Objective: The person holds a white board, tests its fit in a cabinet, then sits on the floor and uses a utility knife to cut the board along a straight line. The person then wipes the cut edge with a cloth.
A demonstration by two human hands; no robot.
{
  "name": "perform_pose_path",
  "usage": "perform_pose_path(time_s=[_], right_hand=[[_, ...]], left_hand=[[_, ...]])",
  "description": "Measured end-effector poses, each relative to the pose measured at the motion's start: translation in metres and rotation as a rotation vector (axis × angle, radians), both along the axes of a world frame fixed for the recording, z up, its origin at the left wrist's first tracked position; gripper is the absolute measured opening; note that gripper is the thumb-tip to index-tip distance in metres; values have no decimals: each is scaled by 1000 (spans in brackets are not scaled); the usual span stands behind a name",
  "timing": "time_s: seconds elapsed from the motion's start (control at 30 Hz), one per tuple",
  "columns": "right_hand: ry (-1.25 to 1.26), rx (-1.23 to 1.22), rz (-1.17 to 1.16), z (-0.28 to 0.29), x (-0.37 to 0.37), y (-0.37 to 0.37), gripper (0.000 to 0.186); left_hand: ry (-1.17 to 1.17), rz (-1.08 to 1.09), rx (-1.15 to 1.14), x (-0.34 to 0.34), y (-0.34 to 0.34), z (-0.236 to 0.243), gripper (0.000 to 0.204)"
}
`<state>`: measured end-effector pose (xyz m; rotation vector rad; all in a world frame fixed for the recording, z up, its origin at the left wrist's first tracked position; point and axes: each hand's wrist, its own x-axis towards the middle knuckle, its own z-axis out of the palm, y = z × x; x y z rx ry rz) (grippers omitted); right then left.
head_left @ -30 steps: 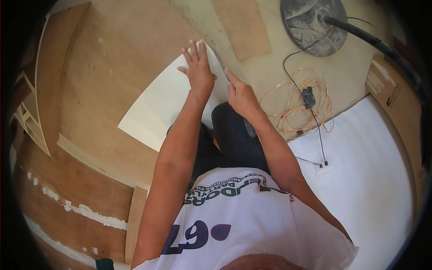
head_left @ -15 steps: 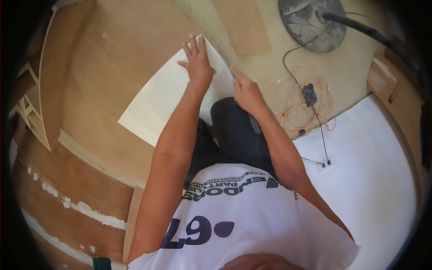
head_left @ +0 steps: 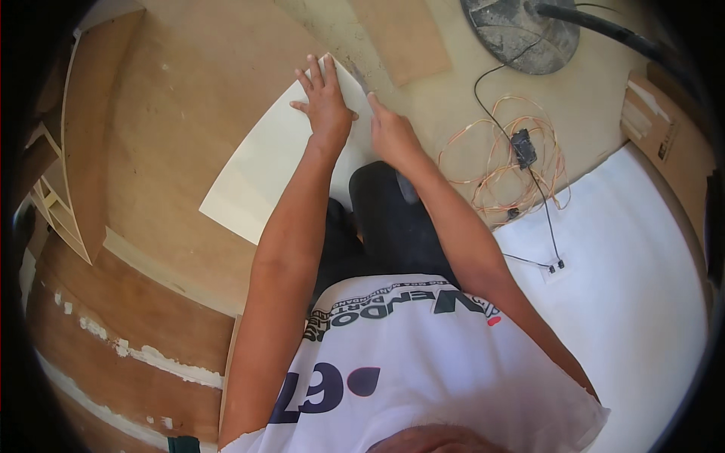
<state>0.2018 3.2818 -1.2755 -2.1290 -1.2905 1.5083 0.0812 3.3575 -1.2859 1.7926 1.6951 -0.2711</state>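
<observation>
A white panel (head_left: 260,170) with one curved side lies in front of my knees and reaches under my left forearm. My left hand (head_left: 325,109) presses flat on its far end, fingers spread. On the panel's right edge, my right hand (head_left: 391,137) is closed around a thin grey tool (head_left: 361,80) with a narrow, blade-like end. The tool lies along that edge and points away from me. My fingers cover its grip, so I cannot tell its exact kind.
Brown sheet board (head_left: 189,98) spreads beneath the panel. A loose brown strip (head_left: 404,41) lies beyond. Right of me are coiled orange wire (head_left: 483,170), a black box (head_left: 522,149) on a cord, a round black base (head_left: 521,38) and a cardboard box (head_left: 657,121). A wooden frame (head_left: 91,136) stands left.
My right hand and the tool have shifted a little left and farther away along the panel's edge. My left hand stays spread on the panel. The whole view has shifted slightly.
</observation>
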Motion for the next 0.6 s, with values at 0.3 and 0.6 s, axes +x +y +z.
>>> perform_pose_path(time_s=[0.3,0.6], right_hand=[[37,22,-42,55,13,-31,41],[-9,71,-21,2,6,-25,41]], left_hand=[[37,6,-24,-5,-1,-5,123],[5,-2,-17,-1,0,-3,125]])
